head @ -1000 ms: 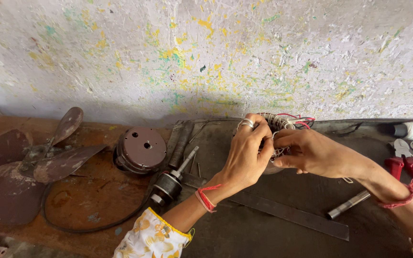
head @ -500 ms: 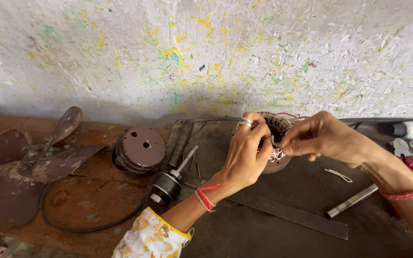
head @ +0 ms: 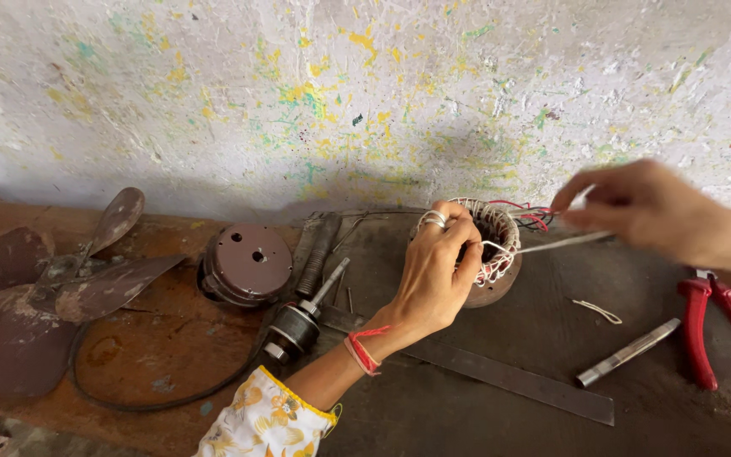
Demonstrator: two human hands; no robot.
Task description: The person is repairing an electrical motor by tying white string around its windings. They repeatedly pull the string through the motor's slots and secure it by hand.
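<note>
Stator winding point(head: 492, 245) clasped by left hand point(head: 433, 271); right hand point(head: 636, 207), farther out than before, pinching white cord point(head: 552, 245).

single head view, looking down and forward at workbench point(head: 484, 415) against paint-speckled wall point(head: 298, 93), close range.

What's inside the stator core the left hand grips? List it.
The stator holds white-laced windings around its top rim, with red and black wires leaving at the back. The left hand covers the bore, so its inside is hidden. The right hand pulls a white cord.
</note>
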